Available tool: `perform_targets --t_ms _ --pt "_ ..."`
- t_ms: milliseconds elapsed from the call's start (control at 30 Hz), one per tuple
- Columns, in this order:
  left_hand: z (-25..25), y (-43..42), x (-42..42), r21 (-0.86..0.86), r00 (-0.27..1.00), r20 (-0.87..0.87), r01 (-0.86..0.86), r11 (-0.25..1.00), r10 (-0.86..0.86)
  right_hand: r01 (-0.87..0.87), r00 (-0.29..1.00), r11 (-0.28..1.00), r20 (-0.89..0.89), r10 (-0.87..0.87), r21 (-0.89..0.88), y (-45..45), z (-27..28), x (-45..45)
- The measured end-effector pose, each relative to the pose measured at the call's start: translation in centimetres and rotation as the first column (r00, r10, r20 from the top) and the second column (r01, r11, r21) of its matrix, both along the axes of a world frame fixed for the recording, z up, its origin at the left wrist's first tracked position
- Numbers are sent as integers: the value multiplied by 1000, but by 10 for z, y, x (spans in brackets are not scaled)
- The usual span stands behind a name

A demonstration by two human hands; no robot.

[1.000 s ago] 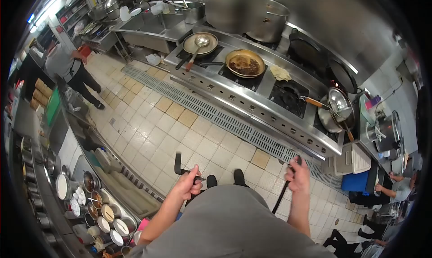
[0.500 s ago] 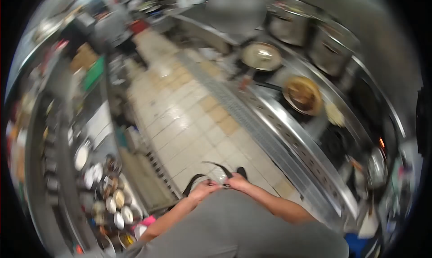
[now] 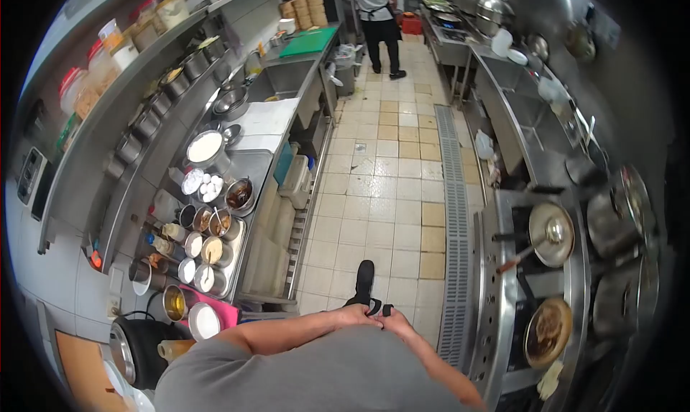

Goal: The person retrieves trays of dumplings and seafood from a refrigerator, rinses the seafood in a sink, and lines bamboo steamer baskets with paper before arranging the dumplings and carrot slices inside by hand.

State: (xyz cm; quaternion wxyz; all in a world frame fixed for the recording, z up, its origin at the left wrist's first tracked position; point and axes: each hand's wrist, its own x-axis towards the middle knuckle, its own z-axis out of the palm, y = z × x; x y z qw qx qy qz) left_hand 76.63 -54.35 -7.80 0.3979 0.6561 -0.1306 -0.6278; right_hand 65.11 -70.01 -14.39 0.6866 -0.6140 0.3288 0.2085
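Observation:
At my waist, my left hand [image 3: 354,315] and my right hand [image 3: 394,321] meet with their fingertips close together. Both are closed on a dark strap [image 3: 374,308] that shows as short black pieces between and above the fingers. How the strap is looped or joined is hidden by the hands. Just beyond them a black shoe [image 3: 365,277] rests on the tiled floor [image 3: 359,225].
A counter on the left holds a tray [image 3: 233,268] with several small containers, plus a green cutting board [image 3: 307,42]. To the right, a stove carries a pan with a ladle [image 3: 552,234] and another pan [image 3: 548,333]. A person [image 3: 377,24] stands far down the aisle.
My view has swung to look straight down the aisle. The hands have drawn closer together, and the long loose strap ends seen before now show only as short pieces.

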Motion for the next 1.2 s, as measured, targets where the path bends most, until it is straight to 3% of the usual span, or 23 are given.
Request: perform_targets --t_ms 33,100,167,200,300,367,500,533,567,600,633,667,700,733,767,833,900,933,967,1067,1100,1167,1200 --pt "-21 -8 16 -16 1000 -5 -24 1000 24 -27 999 998 -30 26 -57 -9 0 16" --pt "-61 -26 55 -7 967 201 158 987 -154 -62 998 997 -13 62 -39 -33 28 62" --pt "-33 -59 97 -27 945 299 147 989 -133 31 995 987 -98 -16 157 -55 30 107" --pt "-48 -73 123 -83 951 253 204 975 -177 -49 991 998 -122 54 42 -63 52 136" --pt "-51 -104 184 8 888 431 176 984 -163 -357 934 921 -37 356 -159 -111 -72 196" --pt "-30 -115 228 58 887 443 114 992 -128 -310 949 932 -4 315 -190 -110 -39 240" --pt "-40 -108 296 -119 843 499 297 947 -202 -168 979 955 68 190 -245 -129 12 296" --pt "-48 -100 313 -63 987 130 -82 995 89 -180 977 953 68 201 -243 -142 4 308" --pt "-59 -89 329 128 881 -217 -402 907 421 -92 995 971 25 100 -221 -157 -6 310" --pt "-62 -72 347 158 842 -140 -500 851 521 0 1000 979 -22 -4 -205 -176 -18 310" --pt "-70 -47 365 183 795 -61 -586 790 604 -46 998 937 -51 31 -347 -196 -24 307" --pt "-112 -10 389 257 912 217 -397 881 347 -88 995 874 -86 53 -478 -214 -31 306" --pt "-101 13 392 407 864 480 -370 835 149 -73 995 877 -93 33 -474 -230 -27 306" --pt "-84 30 400 534 735 670 -380 755 -104 -218 973 691 -206 102 -689 -241 -3 308" --pt "-99 54 411 638 742 624 -303 708 -246 -357 934 434 -329 141 -827 -255 7 322" --pt "-114 62 451 733 737 566 -247 634 -368 -297 955 455 -259 146 -839 -314 -38 340" --pt "-107 50 485 618 782 460 57 784 -419 -278 959 478 -218 179 -833 -367 -62 372" --pt "-85 31 498 476 800 566 -120 871 -199 -335 942 542 -249 227 -771 -392 -62 403" --pt "-73 4 518 477 803 567 -138 868 -184 -380 924 595 -263 277 -708 -419 -61 440" --pt "-10 -86 581 246 832 540 -303 921 130 -583 771 393 -333 543 -711 -477 -66 561" --pt "19 -126 595 89 814 530 -334 938 240 -575 762 367 -313 567 -731 -484 -51 606" --pt "31 -173 616 -198 885 179 -394 897 429 -487 778 412 -168 606 -771 -493 -16 693" --pt "65 -191 635 -97 906 214 -353 931 366 -399 796 486 -30 605 -777 -491 2 733"
